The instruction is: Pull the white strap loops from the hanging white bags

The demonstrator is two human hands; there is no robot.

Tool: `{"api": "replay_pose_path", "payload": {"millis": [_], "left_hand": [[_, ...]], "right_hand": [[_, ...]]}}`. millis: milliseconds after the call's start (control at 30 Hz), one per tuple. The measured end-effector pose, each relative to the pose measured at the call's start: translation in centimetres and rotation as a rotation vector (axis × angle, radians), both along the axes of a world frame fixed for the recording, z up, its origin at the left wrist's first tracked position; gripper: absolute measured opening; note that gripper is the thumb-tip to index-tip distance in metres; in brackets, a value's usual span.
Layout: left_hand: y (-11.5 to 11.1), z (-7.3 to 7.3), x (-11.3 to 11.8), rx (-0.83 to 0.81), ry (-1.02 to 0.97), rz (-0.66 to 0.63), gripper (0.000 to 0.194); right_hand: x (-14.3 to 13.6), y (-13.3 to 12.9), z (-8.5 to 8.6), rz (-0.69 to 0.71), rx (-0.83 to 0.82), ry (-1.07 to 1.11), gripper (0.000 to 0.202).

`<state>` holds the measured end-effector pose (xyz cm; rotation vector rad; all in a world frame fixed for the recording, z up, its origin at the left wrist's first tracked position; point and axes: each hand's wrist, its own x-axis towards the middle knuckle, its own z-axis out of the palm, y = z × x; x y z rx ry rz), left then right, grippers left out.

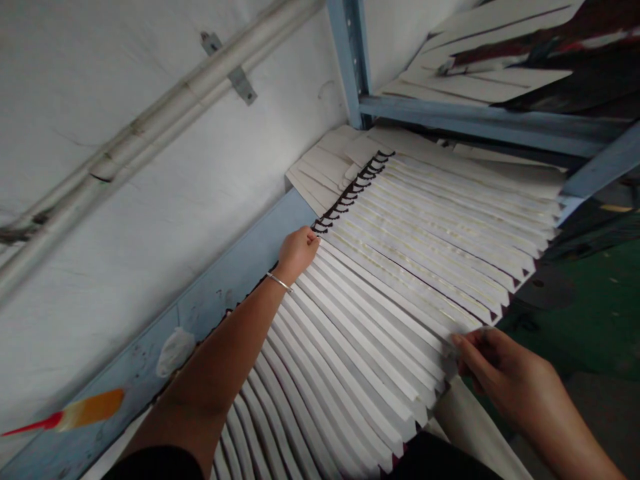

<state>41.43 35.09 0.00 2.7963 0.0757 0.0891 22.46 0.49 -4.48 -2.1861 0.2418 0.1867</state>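
White, layered strips (350,293) ran in an overlapping row below the blue metal frame (490,127), and we took this row as our landmark. The left hand (299,252), a bangle (280,283) at its wrist, was at the row's wall-side edge, fingertips closed on a strip end. The right hand (505,373) was at the opposite edge, thumb and finger pinched on what appeared to be the same strip. We judged that gripping both ends held it straight and level with its neighbours. The strips were fanned, probably so that a narrow margin of each lay exposed; yellowish lines marked those towards the frame.

Beside the row, on the wall side, we noted a blue board (250,247) bearing a crumpled white lump (176,352) and a red-and-orange tool (90,409), possibly a brush, likely set there within reach and off the strips. Pale sheets (320,167) lay just beyond the row's far corner.

The left forearm hid part of the wall-side edge, and the near end of the row was cut off by the frame's lower border. We could not identify the dark edging's material, nor confirm how many layers each hand pinched. Blur obscured the right fingertips.
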Motion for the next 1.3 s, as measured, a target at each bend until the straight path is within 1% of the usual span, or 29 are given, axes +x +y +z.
{"api": "replay_pose_path", "payload": {"millis": [100, 233, 333, 467, 533, 633, 700, 733, 767, 800, 833, 867, 900, 933, 967, 1000, 1067, 1133, 1167, 1200, 1300], "left_hand": [[-0.1, -0.1, 0.1, 0.055, 0.009, 0.013, 0.012], [-0.2, -0.3, 0.3, 0.097, 0.008, 0.008, 0.014], [-0.1, -0.5, 0.5, 0.116, 0.009, 0.006, 0.014], [-0.1, -0.6, 0.5, 0.141, 0.027, 0.008, 0.015], [-0.4, -0.4, 0.4, 0.179, 0.049, 0.01, 0.015], [-1.3, 0.3, 0.3, 0.336, 0.098, 0.015, 0.02], [-2.0, 0.9, 0.1, 0.453, 0.123, 0.013, 0.024], [-2.4, 1.2, -0.1, 0.497, 0.115, 0.002, 0.025], [-2.7, 1.5, -0.6, 0.529, 0.085, -0.024, 0.025], [-3.0, 1.8, -1.2, 0.55, 0.039, -0.077, 0.024], [-3.3, 2.0, -2.0, 0.559, -0.014, -0.166, 0.023], [-3.6, 2.1, -3.1, 0.553, -0.065, -0.289, 0.023], [-3.8, 2.1, -4.2, 0.533, -0.103, -0.425, 0.025], [-4.1, 2.0, -5.4, 0.503, -0.124, -0.551, 0.028], [-4.3, 1.8, -6.5, 0.47, -0.132, -0.647, 0.031], [-4.4, 1.5, -7.4, 0.443, -0.131, -0.707, 0.034], [-4.5, 1.0, -8.6, 0.415, -0.118, -0.735, 0.037], [-4.5, 0.6, -8.8, 0.404, -0.093, -0.732, 0.037], [-4.4, 0.4, -8.7, 0.398, -0.081, -0.729, 0.038], [-4.4, 0.3, -8.4, 0.39, -0.074, -0.725, 0.038], [-4.7, 0.0, -7.9, 0.355, -0.067, -0.705, 0.037]], "right_hand": [[0.5, 0.4, 0.8, -0.006, 0.008, 0.07, 0.042], [0.9, 0.7, 1.5, -0.021, -0.048, 0.057, 0.037], [1.0, 0.8, 1.4, -0.019, -0.085, 0.042, 0.034], [1.0, 0.8, 1.1, 0.018, -0.148, 0.048, 0.03], [0.9, 0.9, 1.1, 0.059, -0.26, 0.061, 0.027], [0.8, 1.2, 1.6, 0.156, -0.605, 0.078, 0.026], [0.8, 1.4, 2.1, 0.238, -0.791, -0.045, 0.021], [0.9, 1.5, 2.4, 0.294, -0.833, -0.148, 0.017], [1.0, 1.6, 2.7, 0.355, -0.848, -0.258, 0.021], [1.2, 1.7, 2.9, 0.417, -0.849, -0.353, 0.033], [1.4, 1.9, 3.2, 0.474, -0.845, -0.419, 0.046], [1.6, 2.0, 3.4, 0.517, -0.842, -0.452, 0.053], [1.8, 2.2, 3.6, 0.542, -0.841, -0.463, 0.054], [1.9, 2.4, 3.7, 0.553, -0.841, -0.464, 0.05], [2.1, 2.6, 3.9, 0.557, -0.841, -0.46, 0.044], [2.2, 2.9, 4.1, 0.56, -0.843, -0.454, 0.039], [2.5, 3.7, 4.4, 0.562, -0.85, -0.44, 0.029], [3.1, 4.8, 4.5, 0.563, -0.83, -0.461, 0.022], [3.5, 5.4, 4.4, 0.568, -0.801, -0.495, 0.021], [3.9, 6.0, 4.1, 0.579, -0.759, -0.544, 0.023], [5.1, 7.5, 3.2, 0.645, -0.608, -0.705, 0.036]]}}
